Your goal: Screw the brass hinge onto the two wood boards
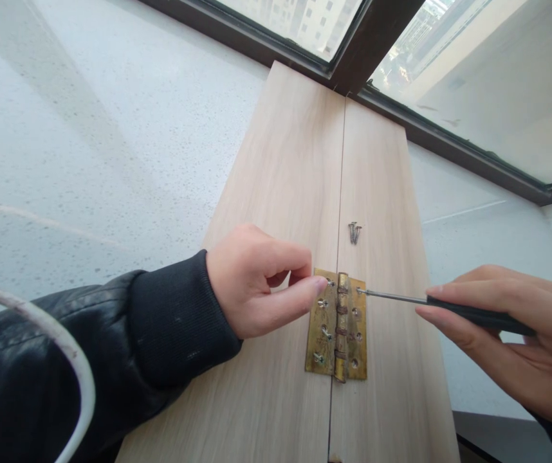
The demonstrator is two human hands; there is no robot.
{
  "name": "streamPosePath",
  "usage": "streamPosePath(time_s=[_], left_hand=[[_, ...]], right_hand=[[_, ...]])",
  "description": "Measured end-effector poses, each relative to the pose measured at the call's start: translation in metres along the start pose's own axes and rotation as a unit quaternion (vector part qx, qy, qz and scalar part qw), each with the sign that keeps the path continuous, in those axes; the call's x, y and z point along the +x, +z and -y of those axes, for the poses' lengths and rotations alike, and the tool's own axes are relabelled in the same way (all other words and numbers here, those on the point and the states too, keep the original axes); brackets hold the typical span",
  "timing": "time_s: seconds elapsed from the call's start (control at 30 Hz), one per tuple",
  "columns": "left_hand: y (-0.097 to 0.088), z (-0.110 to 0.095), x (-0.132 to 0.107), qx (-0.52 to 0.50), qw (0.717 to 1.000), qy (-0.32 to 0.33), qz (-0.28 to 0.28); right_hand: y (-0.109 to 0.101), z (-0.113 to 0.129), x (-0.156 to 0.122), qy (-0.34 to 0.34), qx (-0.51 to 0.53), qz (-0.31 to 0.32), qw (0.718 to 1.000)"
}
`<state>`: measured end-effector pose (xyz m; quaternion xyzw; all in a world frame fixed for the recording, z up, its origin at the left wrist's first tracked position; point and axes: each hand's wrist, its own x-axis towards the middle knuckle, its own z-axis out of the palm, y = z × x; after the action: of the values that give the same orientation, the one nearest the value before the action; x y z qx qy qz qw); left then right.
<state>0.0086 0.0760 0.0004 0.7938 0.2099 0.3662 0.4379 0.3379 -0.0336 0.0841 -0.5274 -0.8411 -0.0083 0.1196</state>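
Note:
A worn brass hinge point(325, 350) lies open across the seam between two pale wooden boards. Several screws sit in its left leaf, some standing proud. Holes show in the right leaf. My left hand point(259, 283) is closed with curled fingers, its thumb tip over the upper left corner of the hinge; I see nothing held in it. My right hand point(512, 328) grips the black handle of a screwdriver point(396, 296). Its thin shaft points left, and the tip meets a small screw at the top hole of the right leaf.
Loose screws point(354, 233) lie on the right board point(377, 173), above the hinge. The wider left board point(290, 161) is beside it. Both rest on a white speckled surface point(160, 128) against a dark window frame point(353, 58). A white cable point(76, 360) loops at lower left.

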Motion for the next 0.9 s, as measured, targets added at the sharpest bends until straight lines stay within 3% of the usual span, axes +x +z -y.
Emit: streamPosePath(time_s=[0.13, 0.2, 0.4, 0.6, 0.7, 0.83, 0.9], left_hand=[[0.002, 0.0, -0.001, -0.003, 1.0, -0.001, -0.006], [0.003, 0.0, -0.001, -0.001, 1.0, -0.004, -0.013], [0.002, -0.001, -0.001, 0.0, 1.0, -0.006, -0.008], [-0.001, -0.002, 0.0, 0.003, 1.0, -0.009, 0.006], [0.0, -0.002, 0.0, 0.001, 1.0, -0.013, 0.006], [0.0, -0.002, 0.0, 0.0, 1.0, -0.011, 0.002], [0.0, -0.002, 0.0, -0.003, 1.0, -0.01, 0.003]], right_hand=[[0.006, 0.005, -0.005, 0.051, -0.084, -0.027, 0.995], [0.004, 0.009, -0.004, 0.058, -0.067, -0.012, 0.996], [-0.016, 0.007, 0.009, -0.029, 0.017, 0.062, 0.997], [-0.018, -0.006, 0.009, -0.052, 0.03, 0.07, 0.996], [-0.013, -0.002, 0.006, -0.016, 0.028, 0.061, 0.998], [-0.001, 0.012, -0.003, 0.099, -0.062, -0.004, 0.993], [0.001, 0.017, -0.006, 0.12, -0.071, -0.008, 0.99]])
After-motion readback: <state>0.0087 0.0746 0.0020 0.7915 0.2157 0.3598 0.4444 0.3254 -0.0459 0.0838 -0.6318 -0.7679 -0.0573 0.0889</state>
